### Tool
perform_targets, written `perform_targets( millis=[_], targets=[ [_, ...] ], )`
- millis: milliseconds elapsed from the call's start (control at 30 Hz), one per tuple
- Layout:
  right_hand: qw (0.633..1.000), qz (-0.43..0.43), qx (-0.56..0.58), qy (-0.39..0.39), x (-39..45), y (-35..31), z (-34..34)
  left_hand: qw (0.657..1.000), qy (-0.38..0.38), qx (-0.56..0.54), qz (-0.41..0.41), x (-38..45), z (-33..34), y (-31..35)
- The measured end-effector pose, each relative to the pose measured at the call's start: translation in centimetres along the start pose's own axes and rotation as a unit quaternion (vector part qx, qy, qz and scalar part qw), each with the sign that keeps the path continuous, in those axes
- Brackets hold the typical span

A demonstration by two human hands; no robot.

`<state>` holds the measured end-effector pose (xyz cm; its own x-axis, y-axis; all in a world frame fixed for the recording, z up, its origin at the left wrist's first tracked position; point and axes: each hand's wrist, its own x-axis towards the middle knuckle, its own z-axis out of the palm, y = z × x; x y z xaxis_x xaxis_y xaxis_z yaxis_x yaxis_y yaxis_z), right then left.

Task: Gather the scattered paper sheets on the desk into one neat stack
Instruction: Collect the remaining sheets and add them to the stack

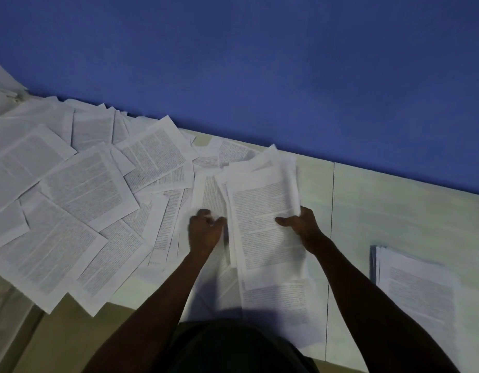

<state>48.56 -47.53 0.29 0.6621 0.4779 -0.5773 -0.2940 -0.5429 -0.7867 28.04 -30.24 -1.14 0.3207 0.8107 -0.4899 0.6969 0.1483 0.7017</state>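
Several printed white sheets (pixel 79 189) lie scattered and overlapping across the left half of the pale desk (pixel 394 205). My right hand (pixel 300 224) grips the right edge of a loose bundle of sheets (pixel 262 222) at the desk's middle, thumb on top. My left hand (pixel 206 230) pinches a single sheet (pixel 210 193) just left of that bundle. A squared stack of sheets (pixel 418 289) lies on the desk at the lower right, apart from both hands.
A blue wall (pixel 260 63) runs along the desk's far edge. A seam (pixel 330 238) splits the desktop right of the bundle. Some sheets overhang the desk's near edge at the lower left. My dark clothing fills the bottom centre.
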Motion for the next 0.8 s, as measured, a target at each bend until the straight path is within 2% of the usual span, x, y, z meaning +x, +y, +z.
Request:
perform_targets(
  millis=[67, 133, 200, 267, 333, 400, 500, 567, 667, 800],
  targets=[
    [0.998, -0.001, 0.069, -0.004, -0.8, 0.0, -1.1, 0.992, 0.08, 0.094, -0.014, 0.1, -0.9, -0.2],
    [0.989, 0.009, 0.148, -0.021, -1.8, 0.0, -2.1, 0.993, 0.081, 0.07, -0.058, 0.5, -1.6, 0.2],
    [0.976, 0.014, 0.21, -0.053, -2.6, 0.0, -2.8, 0.996, 0.015, -0.064, -0.055, 1.4, -2.5, 1.3],
    [0.971, 0.008, 0.232, -0.06, -3.2, 0.2, -2.9, 0.977, -0.081, -0.196, -0.032, 1.8, -3.4, 2.9],
    [0.969, 0.004, 0.246, -0.036, -3.9, 0.4, -2.8, 0.957, -0.148, -0.249, 0.023, 2.0, -3.9, 4.5],
    [0.966, -0.003, 0.257, -0.022, -4.4, 0.7, -2.4, 0.952, -0.162, -0.243, 0.086, 1.9, -4.1, 5.9],
    [0.962, -0.001, 0.268, 0.046, -5.0, 0.8, -2.0, 0.965, -0.101, -0.201, 0.136, 2.9, -4.2, 7.2],
    [0.957, 0.0, 0.269, 0.107, -5.2, 0.6, -2.0, 0.967, -0.081, -0.201, 0.137, 3.5, -4.5, 7.6],
    [0.959, -0.006, 0.247, 0.14, -5.3, 0.7, -1.9, 0.97, -0.022, -0.184, 0.158, 4.1, -5.4, 8.8],
    [0.954, 0.01, 0.231, 0.19, -4.9, 2.8, -2.1, 0.959, 0.114, -0.193, 0.174, 5.8, -8.2, 11.5]
  ],
)
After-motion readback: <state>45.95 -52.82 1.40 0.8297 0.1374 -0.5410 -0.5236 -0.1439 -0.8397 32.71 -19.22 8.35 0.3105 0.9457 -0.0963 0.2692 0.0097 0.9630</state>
